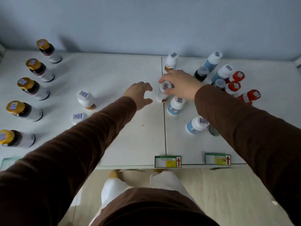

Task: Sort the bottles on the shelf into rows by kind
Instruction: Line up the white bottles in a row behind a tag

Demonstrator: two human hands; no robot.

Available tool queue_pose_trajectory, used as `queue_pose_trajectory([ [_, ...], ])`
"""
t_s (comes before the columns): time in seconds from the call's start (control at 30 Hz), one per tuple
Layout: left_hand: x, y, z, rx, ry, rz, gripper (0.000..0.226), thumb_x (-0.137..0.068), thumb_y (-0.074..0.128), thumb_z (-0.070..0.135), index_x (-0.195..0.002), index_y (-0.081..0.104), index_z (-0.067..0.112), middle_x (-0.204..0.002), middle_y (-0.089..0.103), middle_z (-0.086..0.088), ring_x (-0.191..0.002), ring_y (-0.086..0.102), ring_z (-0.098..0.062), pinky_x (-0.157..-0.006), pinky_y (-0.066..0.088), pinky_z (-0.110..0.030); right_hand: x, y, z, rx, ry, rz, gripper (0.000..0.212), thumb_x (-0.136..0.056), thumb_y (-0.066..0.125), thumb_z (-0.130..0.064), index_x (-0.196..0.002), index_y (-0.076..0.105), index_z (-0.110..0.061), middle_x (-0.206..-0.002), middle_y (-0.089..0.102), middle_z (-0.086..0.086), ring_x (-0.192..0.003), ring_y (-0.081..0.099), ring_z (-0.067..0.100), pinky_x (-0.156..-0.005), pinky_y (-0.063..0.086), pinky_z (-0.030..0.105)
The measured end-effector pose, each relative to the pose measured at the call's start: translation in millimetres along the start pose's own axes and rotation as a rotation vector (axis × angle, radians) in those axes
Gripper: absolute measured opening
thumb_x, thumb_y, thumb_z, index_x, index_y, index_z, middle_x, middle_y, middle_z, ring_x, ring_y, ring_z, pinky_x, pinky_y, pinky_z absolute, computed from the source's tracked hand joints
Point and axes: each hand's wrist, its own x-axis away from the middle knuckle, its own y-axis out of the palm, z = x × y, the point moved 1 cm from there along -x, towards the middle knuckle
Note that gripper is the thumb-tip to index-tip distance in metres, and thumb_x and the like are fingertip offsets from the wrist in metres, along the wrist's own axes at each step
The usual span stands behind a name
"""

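Note:
My right hand (pixel 179 84) grips the top of a white bottle with a brown base (pixel 162 95) near the middle seam of the shelf (pixel 130 136). My left hand (pixel 140 95) hovers just left of that bottle, fingers curved and holding nothing. Two more white bottles with brown bases (pixel 86 99) (pixel 78 117) stand at centre left, and a third (pixel 171 62) stands at the back. Several dark gold-capped bottles (pixel 32 88) form a row along the left. Blue bottles with white caps (pixel 176 104) (pixel 196 124), red-capped bottles (pixel 233 87) and dark grey-capped bottles (pixel 201 73) cluster at the right.
The wall (pixel 146 22) runs behind the shelf. Two price labels (pixel 167 161) (pixel 217 159) are stuck at the shelf's front edge. A green-lidded item (pixel 214 131) shows beside my right sleeve. My legs and the floor (pixel 228 193) lie below.

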Motion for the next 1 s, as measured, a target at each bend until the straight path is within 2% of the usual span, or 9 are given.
queue_pose_trajectory([
  [0.1, -10.9, 29.9, 16.2, 0.077, -0.081, 0.011, 0.047, -0.079, 0.074, 0.033, -0.120, 0.057, 0.017, -0.118, 0.061, -0.004, -0.108, 0.056, -0.025, -0.093, 0.044, -0.035, -5.2, 2.0, 12.8, 0.000, -0.063, -0.049, 0.047, -0.088, 0.067, -0.026, -0.133, 0.056, -0.026, -0.127, 0.054, 0.003, -0.105, 0.051, 0.018, -0.085, 0.037, 0.030],
  [0.27, -23.9, 50.7, 34.9, 0.209, -0.163, 0.125, 0.047, -0.074, 0.076, 0.040, -0.106, 0.059, 0.010, -0.100, 0.066, -0.008, -0.092, 0.060, -0.030, -0.081, 0.049, -0.041, -15.5, 6.2, 21.7, 0.010, -0.141, -0.059, 0.044, -0.086, 0.065, -0.023, -0.129, 0.056, -0.025, -0.121, 0.056, 0.000, -0.111, 0.055, 0.022, -0.088, 0.040, 0.034],
  [0.47, -16.8, 40.5, 30.3, 0.690, -0.204, 0.173, 0.036, -0.073, 0.079, 0.033, -0.102, 0.059, 0.026, -0.096, 0.068, 0.010, -0.086, 0.064, -0.005, -0.078, 0.049, -0.022, -23.7, -15.0, 34.1, -0.196, -0.094, 0.089, 0.032, -0.090, 0.065, -0.030, -0.120, 0.063, -0.020, -0.120, 0.064, 0.001, -0.109, 0.059, 0.020, -0.090, 0.042, 0.029],
  [0.57, -13.9, 19.4, 36.3, 0.972, -0.174, 0.216, 0.032, -0.075, 0.077, 0.026, -0.101, 0.059, 0.023, -0.094, 0.070, 0.003, -0.086, 0.066, -0.011, -0.084, 0.053, -0.029, -25.7, -36.1, 34.8, -0.398, -0.043, 0.153, 0.032, -0.088, 0.067, -0.039, -0.112, 0.068, -0.018, -0.103, 0.069, -0.001, -0.094, 0.066, 0.018, -0.088, 0.052, 0.035],
  [0.67, -8.6, -3.6, 44.8, 1.355, -0.111, 0.063, 0.018, -0.088, 0.066, 0.027, -0.102, 0.060, 0.016, -0.100, 0.071, -0.011, -0.097, 0.069, -0.027, -0.088, 0.054, -0.032, -27.8, -55.2, 30.3, -0.650, -0.007, 0.191, 0.042, -0.083, 0.069, -0.052, -0.096, 0.068, -0.011, -0.086, 0.069, 0.006, -0.071, 0.062, 0.017, -0.070, 0.055, 0.038],
  [0.77, -2.5, -21.0, 50.2, 1.624, -0.109, -0.135, 0.032, -0.096, 0.051, 0.036, -0.107, 0.069, 0.012, -0.104, 0.069, -0.019, -0.097, 0.069, -0.030, -0.089, 0.055, -0.034, -27.4, -66.0, 22.7, -0.817, 0.010, 0.202, 0.042, -0.083, 0.069, -0.054, -0.080, 0.058, -0.014, -0.063, 0.053, -0.004, -0.056, 0.045, 0.012, -0.056, 0.041, 0.030],
  [0.83, -1.0, -26.8, 51.8, 1.716, -0.122, -0.212, 0.041, -0.097, 0.047, 0.042, -0.113, 0.067, 0.011, -0.103, 0.070, -0.019, -0.093, 0.070, -0.028, -0.088, 0.056, -0.033, -26.8, -68.3, 19.0, -0.916, 0.019, 0.174, 0.043, -0.083, 0.069, -0.056, -0.074, 0.051, -0.018, -0.056, 0.045, -0.007, -0.051, 0.038, 0.012, -0.049, 0.035, 0.026],
  [0.9, 3.4, -29.8, 52.4, 1.761, -0.123, -0.241, 0.045, -0.098, 0.044, 0.042, -0.124, 0.055, 0.007, -0.103, 0.069, -0.019, -0.092, 0.070, -0.027, -0.088, 0.056, -0.033, -24.5, -68.4, 15.6, -0.944, 0.017, 0.156, 0.045, -0.082, 0.068, -0.058, -0.070, 0.048, -0.021, -0.053, 0.043, -0.009, -0.048, 0.036, 0.012, -0.046, 0.033, 0.023],
  [1.0, 9.6, -30.6, 50.7, 1.758, -0.117, -0.206, 0.037, -0.098, 0.047, 0.032, -0.118, 0.061, 0.005, -0.109, 0.067, -0.021, -0.101, 0.067, -0.030, -0.096, 0.053, -0.035, -23.3, -67.4, 12.3, -0.911, -0.015, 0.141, 0.044, -0.085, 0.066, -0.058, -0.074, 0.053, -0.017, -0.056, 0.046, -0.009, -0.050, 0.039, 0.011, -0.049, 0.037, 0.022],
])
